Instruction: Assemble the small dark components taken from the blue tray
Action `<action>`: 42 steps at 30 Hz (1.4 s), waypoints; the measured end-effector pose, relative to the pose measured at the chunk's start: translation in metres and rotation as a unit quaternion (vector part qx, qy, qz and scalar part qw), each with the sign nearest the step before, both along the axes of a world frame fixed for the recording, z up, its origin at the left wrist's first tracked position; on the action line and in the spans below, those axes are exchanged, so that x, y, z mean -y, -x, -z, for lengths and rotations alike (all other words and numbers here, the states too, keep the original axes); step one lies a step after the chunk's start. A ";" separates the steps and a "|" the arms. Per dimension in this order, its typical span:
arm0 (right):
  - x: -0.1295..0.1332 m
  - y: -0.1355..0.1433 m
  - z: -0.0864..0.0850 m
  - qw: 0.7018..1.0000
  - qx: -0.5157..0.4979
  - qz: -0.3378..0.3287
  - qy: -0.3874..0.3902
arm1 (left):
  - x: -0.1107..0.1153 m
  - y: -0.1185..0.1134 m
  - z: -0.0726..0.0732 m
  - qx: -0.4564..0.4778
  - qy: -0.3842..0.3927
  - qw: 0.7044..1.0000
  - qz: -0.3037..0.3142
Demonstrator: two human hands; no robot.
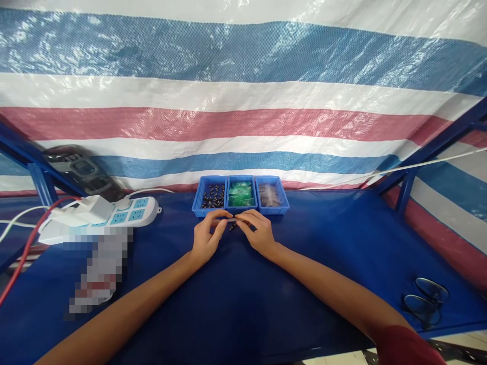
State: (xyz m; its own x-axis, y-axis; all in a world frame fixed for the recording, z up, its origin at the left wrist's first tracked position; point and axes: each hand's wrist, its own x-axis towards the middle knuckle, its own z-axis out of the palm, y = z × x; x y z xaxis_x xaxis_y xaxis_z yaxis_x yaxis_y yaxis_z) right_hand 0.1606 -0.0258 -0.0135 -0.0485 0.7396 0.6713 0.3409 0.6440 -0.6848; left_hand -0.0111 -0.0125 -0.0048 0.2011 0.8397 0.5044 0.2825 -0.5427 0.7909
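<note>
My left hand [207, 235] and my right hand [258, 233] meet over the table, fingertips pinched on a small thin grey piece [232, 219]. Its exact kind is too small to make out. Just below it, between the hands, is a small dark part [232, 227]; whether it lies on the table or touches the fingers I cannot tell. Right behind the hands, three blue bins stand side by side. Small black parts [213, 195] lie in the left bin, green packets [241, 194] in the middle one, and clear plastic bags with greyish contents [269, 195] in the right one.
A white power strip [133, 215] with plugs and cables sits on the left of the blue table [323, 243]. Near it are a blurred-out object [102, 268] and a dark clear-wrapped item [83, 170]. Eyeglasses [426, 301] lie at the right. Striped sheeting [243, 121] hangs behind.
</note>
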 end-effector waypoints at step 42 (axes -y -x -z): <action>0.002 -0.001 -0.002 0.999 0.021 0.015 0.024 | -0.004 -0.002 0.002 -0.040 -0.029 0.999 0.005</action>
